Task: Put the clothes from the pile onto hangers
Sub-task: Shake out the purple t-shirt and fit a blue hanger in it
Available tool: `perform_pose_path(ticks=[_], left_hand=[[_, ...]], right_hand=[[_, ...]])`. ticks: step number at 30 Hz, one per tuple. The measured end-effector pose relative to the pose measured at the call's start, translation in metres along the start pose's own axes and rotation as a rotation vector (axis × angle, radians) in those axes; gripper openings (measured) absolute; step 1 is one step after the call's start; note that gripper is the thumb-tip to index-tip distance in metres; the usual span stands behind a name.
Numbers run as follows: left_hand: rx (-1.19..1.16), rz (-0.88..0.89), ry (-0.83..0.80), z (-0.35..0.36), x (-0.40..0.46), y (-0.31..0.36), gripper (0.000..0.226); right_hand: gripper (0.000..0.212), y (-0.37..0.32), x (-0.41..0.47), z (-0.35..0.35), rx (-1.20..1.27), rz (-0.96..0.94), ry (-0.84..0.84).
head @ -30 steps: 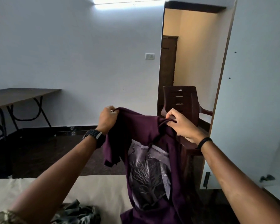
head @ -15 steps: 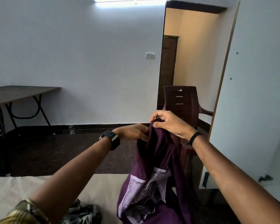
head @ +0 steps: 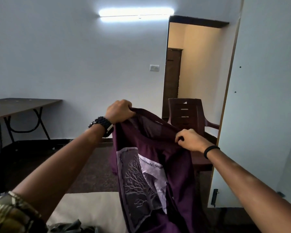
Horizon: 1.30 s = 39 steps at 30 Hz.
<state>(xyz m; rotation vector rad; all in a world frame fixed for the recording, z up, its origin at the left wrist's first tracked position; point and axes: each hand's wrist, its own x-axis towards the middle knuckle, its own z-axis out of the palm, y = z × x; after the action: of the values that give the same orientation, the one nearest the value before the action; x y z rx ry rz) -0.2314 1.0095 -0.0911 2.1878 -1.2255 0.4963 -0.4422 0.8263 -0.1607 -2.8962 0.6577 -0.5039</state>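
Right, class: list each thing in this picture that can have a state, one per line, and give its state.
T-shirt: held up, hanging, not on a hanger.
Left hand: grips the shirt's top edge.
Right hand: pinches the shirt's top edge.
Light: on.
Chair: unoccupied.
Doorway: open.

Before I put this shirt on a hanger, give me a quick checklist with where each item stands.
1. Left hand grips the shirt top edge: ok.
2. Right hand pinches the other side: ok.
3. Opening spread between the hands: ok.
4. Shirt hangs straight: not ok, the printed front is folded.
5. Hanger within reach: cannot tell, none in view.
6. More clothes left on the bed: ok, some at the bottom edge.
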Motion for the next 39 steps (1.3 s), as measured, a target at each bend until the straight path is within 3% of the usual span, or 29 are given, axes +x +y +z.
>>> perform_pose_path(ticks=[2, 6, 8, 10, 13, 17, 20, 21, 24, 26, 29, 33, 36, 39], left_hand=[[-0.175, 0.006, -0.208, -0.018, 0.006, -0.002, 0.028], [-0.796, -0.093, -0.471, -0.054, 0.006, 0.003, 0.008], [-1.087, -0.082, -0.537, -0.073, 0.011, 0.0, 0.022], [-1.18, -0.054, -0.545, -0.091, 0.016, -0.001, 0.037], [-1.068, -0.019, -0.47, -0.112, 0.025, 0.003, 0.042], [-0.903, 0.042, -0.329, -0.142, 0.037, 0.014, 0.024], [-0.486, 0.121, 0.023, -0.164, 0.044, 0.027, 0.003], [-0.363, 0.144, 0.135, -0.171, 0.045, 0.033, 0.008], [-0.305, 0.162, 0.355, -0.187, 0.045, 0.052, 0.028], [-0.31, 0.132, 0.462, -0.195, 0.044, 0.063, 0.026], [-0.311, 0.083, 0.365, -0.208, 0.044, 0.068, 0.024], [-0.273, 0.153, 0.072, -0.225, 0.028, 0.067, 0.013], [-0.413, 0.185, -0.05, -0.244, 0.011, 0.073, 0.014], [-0.504, 0.25, -0.009, -0.276, 0.001, 0.083, 0.013]], right_hand=[[0.018, 0.0, 0.003, -0.021, 0.096, 0.037, 0.011], [0.036, -0.01, -0.002, -0.078, 0.405, 0.098, -0.234], [0.033, -0.013, -0.005, -0.109, 0.354, 0.034, -0.276], [0.026, -0.014, -0.007, -0.138, 0.352, -0.025, -0.257], [0.021, -0.013, -0.008, -0.173, 0.374, -0.069, -0.091], [0.036, -0.008, -0.002, -0.204, 0.593, -0.028, 0.202], [0.028, -0.021, -0.002, -0.218, 0.445, 0.02, 0.583], [0.02, -0.029, -0.004, -0.223, 0.371, 0.01, 0.732], [0.044, -0.048, -0.008, -0.236, 0.274, -0.064, 1.042], [0.037, -0.058, -0.011, -0.247, 0.347, -0.09, 0.946], [0.006, -0.069, -0.018, -0.265, 0.627, -0.061, 0.411], [0.028, -0.082, -0.048, -0.278, 0.506, 0.022, -0.134], [0.029, -0.093, -0.069, -0.287, 0.528, -0.009, -0.242], [0.036, -0.103, -0.082, -0.31, 0.676, -0.155, -0.12]])
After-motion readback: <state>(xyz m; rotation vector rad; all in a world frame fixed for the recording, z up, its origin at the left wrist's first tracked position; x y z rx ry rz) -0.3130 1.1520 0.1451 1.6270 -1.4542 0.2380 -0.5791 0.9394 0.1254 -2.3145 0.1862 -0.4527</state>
